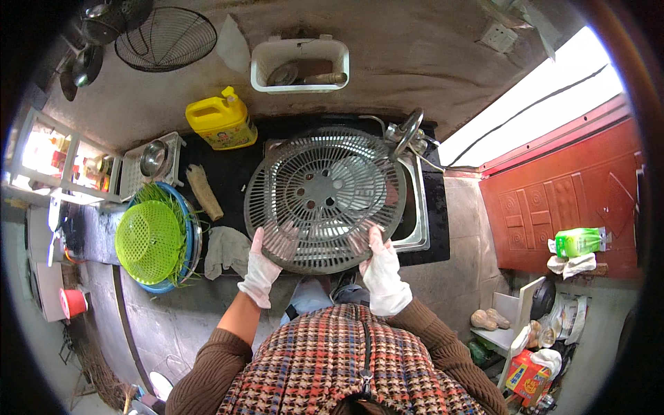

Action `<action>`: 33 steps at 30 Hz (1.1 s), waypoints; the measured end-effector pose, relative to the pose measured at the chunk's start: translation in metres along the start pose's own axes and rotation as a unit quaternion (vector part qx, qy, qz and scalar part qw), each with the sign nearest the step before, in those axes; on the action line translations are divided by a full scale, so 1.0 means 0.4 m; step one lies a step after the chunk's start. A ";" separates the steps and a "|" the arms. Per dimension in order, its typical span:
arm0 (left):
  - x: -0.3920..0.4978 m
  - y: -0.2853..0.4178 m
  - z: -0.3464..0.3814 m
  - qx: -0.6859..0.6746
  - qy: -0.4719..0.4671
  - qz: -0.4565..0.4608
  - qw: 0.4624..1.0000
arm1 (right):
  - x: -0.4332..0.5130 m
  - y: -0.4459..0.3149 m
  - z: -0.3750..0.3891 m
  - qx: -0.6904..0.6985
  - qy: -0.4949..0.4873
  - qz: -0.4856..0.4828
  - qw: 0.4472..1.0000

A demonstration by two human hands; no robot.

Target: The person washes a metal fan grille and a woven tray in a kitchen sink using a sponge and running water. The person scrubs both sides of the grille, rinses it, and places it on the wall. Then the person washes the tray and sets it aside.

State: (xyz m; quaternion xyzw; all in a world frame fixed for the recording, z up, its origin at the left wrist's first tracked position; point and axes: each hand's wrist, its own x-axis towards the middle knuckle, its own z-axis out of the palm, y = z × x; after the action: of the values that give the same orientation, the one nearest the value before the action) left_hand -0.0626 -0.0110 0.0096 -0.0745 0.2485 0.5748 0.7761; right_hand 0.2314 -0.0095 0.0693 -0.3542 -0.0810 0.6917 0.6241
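Observation:
My left hand (260, 268) and my right hand (383, 270), both in white hand coverings, grip the near rim of a large round grey plastic grille (316, 189). It has radial slots and several round holes in its middle. My thumbs lie on top of the rim, and my fingers show faintly through the slots from beneath. The grille is held over the steel sink (423, 207) and hides most of it. Shiny parts show through the slots, too broken up to name. The faucet (410, 129) stands behind the grille's far right edge.
Left on the black counter are a grey cloth (226, 251), a dried loofah (204, 192) and a yellow jug (222, 122). A green colander (149, 242) lies on a blue basin (194, 228) with green stalks. A white basket (301, 88) hangs on the wall. A red door (565, 197) stands right.

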 end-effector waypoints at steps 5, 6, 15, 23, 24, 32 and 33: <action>-0.061 0.026 0.082 0.161 0.002 -0.021 0.987 | -0.063 0.022 -0.023 0.029 0.001 -0.001 1.000; -0.052 0.029 0.092 0.160 0.000 -0.041 0.986 | -0.066 0.010 -0.042 0.022 0.010 0.009 1.000; 0.094 -0.012 0.136 0.197 -0.004 -0.196 0.961 | -0.021 -0.207 -0.309 -0.080 0.173 0.014 0.982; 0.158 -0.059 0.217 0.196 0.014 -0.233 0.952 | -0.077 -0.307 -0.311 -0.151 0.123 -0.059 0.979; 0.167 -0.071 0.222 0.193 0.011 -0.239 0.952 | -0.094 -0.313 -0.309 -0.141 0.121 -0.062 0.981; 0.158 -0.098 0.214 0.239 -0.006 -0.217 0.947 | -0.058 -0.385 -0.369 -0.346 0.290 -0.091 0.888; 0.155 -0.090 0.211 0.237 -0.017 -0.209 0.949 | -0.026 -0.397 -0.367 -0.418 0.368 -0.082 0.827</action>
State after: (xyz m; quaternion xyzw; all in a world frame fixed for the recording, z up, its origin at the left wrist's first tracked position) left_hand 0.0095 0.0640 0.0473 0.0705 0.3432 0.3255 0.8783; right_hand 0.4457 -0.0347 0.0533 -0.8016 -0.1548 0.3563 0.4545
